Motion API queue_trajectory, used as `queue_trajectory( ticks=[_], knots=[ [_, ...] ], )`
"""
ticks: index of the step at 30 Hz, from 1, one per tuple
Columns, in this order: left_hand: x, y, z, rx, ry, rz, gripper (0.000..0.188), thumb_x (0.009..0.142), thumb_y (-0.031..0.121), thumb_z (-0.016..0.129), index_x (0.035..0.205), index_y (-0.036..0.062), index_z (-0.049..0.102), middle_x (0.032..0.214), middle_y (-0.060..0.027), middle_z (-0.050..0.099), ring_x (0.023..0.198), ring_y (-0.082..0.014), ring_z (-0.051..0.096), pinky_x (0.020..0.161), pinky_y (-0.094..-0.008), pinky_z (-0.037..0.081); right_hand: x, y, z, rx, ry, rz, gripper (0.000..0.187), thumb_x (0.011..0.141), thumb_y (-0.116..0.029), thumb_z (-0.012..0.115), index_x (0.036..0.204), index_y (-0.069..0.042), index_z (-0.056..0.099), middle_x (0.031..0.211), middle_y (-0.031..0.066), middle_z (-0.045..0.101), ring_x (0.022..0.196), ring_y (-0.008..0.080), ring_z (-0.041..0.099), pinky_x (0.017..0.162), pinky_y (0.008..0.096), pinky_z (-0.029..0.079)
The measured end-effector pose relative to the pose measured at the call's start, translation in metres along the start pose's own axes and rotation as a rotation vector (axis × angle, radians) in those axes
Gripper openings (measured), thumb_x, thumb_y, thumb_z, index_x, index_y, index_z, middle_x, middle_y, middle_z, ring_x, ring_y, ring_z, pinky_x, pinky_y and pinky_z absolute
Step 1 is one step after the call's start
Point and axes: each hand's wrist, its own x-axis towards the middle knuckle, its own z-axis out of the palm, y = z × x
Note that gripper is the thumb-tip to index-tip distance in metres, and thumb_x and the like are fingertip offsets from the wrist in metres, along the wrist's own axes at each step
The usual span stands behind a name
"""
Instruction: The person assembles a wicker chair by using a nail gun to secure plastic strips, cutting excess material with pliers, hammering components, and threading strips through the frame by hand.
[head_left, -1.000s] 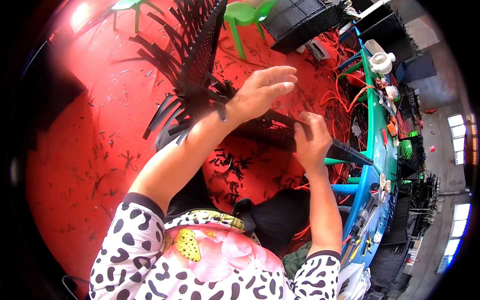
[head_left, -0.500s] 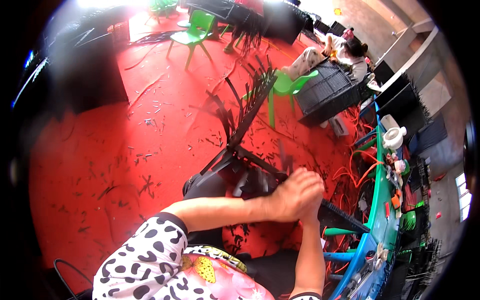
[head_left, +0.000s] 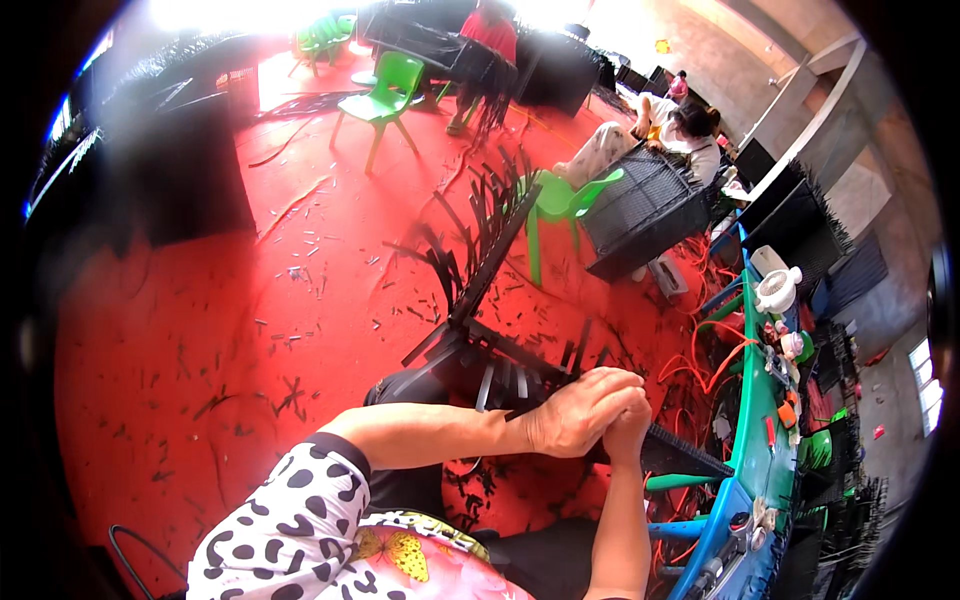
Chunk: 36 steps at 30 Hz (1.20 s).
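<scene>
The left hand (head_left: 572,420) and right hand (head_left: 628,425) meet, any grip hidden, at the black, plastic-looking woven frame (head_left: 515,352) above the red floor (head_left: 300,370), probably light, springy, best held by its firmer edge.

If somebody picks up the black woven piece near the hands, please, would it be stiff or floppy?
The black woven piece would probably keep its shape, since its raised side stands at an angle with a straight edge. Its loose strips look springy rather than limp, because they fan outward; they might catch on things when it is lifted.
</scene>
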Motion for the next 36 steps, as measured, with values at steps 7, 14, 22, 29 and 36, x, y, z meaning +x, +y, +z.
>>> queue_trajectory(
  ticks=[7,14,22,29,36],
  knots=[
    [0.003,-0.019,-0.007,0.134,0.054,-0.114,0.048,0.079,0.009,0.062,0.121,-0.0069,0.044,0.112,-0.0245,0.051,0.101,-0.0395,0.054,0.085,-0.0436,0.045,0.003,-0.009,0.004,-0.089,0.005,-0.077,0.013,0.082,-0.002,0.055,0.095,-0.003,0.057,0.081,0.0031,0.059,0.079,0.0078,0.053,0.068,0.024,0.044],
    [0.0,-0.031,-0.006,0.16,-0.269,-0.235,0.053,0.078,0.042,0.063,0.108,-0.0004,0.051,0.095,-0.0154,0.057,0.09,-0.033,0.057,0.078,-0.0402,0.045,0.002,-0.008,0.002,0.036,0.05,-0.086,0.014,0.082,-0.011,0.062,0.077,-0.001,0.053,0.073,0.0067,0.054,0.068,0.0164,0.054,0.061,0.0293,0.043],
    [0.009,-0.041,-0.007,0.057,-0.408,-0.301,0.055,0.078,0.046,0.064,0.104,-0.0004,0.053,0.086,-0.0171,0.057,0.081,-0.0327,0.058,0.073,-0.0408,0.046,0.004,-0.003,-0.001,0.124,0.03,-0.144,0.025,0.083,-0.025,0.062,0.076,-0.002,0.057,0.075,0.0115,0.056,0.068,0.0238,0.058,0.059,0.032,0.045],
    [0.014,-0.049,-0.014,0.023,-0.487,-0.326,0.054,0.079,0.042,0.066,0.106,-0.0023,0.052,0.095,-0.0201,0.058,0.09,-0.0342,0.057,0.078,-0.0399,0.046,0.005,-0.017,0.004,0.013,0.019,-0.151,0.008,0.074,-0.004,0.062,0.076,-0.001,0.055,0.08,0.0144,0.056,0.071,0.0316,0.056,0.062,0.0368,0.046],
    [0.006,-0.05,-0.003,0.294,-0.424,-0.321,0.056,0.083,0.049,0.058,0.109,0.0001,0.053,0.104,-0.0222,0.055,0.095,-0.0382,0.055,0.079,-0.042,0.046,0.0,0.003,-0.013,0.119,0.04,-0.014,0.011,0.079,-0.006,0.065,0.077,0.0,0.055,0.071,0.0094,0.053,0.065,0.019,0.053,0.06,0.0299,0.043]
  ],
)
